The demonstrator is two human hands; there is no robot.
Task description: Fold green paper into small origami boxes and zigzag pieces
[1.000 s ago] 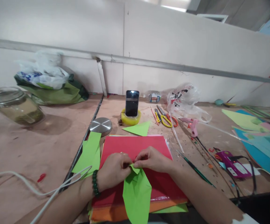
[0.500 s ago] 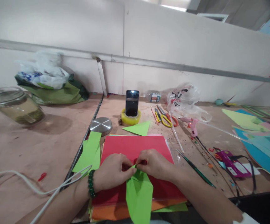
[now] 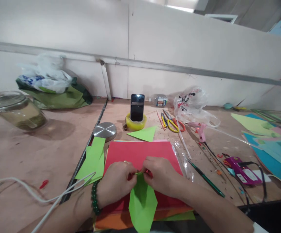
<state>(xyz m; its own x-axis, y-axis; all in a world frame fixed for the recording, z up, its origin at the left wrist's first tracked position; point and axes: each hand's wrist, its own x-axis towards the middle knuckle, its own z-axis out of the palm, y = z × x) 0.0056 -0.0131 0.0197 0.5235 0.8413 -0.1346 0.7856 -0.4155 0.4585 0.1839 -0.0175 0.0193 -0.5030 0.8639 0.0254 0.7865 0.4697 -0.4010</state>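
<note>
Head camera shows the left hand (image 3: 118,181) and the right hand (image 3: 163,174) close together, both pinching the far end of a green paper piece (image 3: 143,205) over red paper (image 3: 140,150) on the table (image 3: 57,145). If they pull too hard, it might rip; a bump could crease its loose end.

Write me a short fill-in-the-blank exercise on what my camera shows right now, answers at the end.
1. The left hand and right hand both pinch the far end of a leaf-shaped paper coloured ____.
2. The large top sheet beneath both hands is coloured ____.
3. The beaded bracelet circles the wrist of the ____ arm.
4. The phone stands upright in a round base coloured ____.

Missing words: green; red; left; yellow.
</note>
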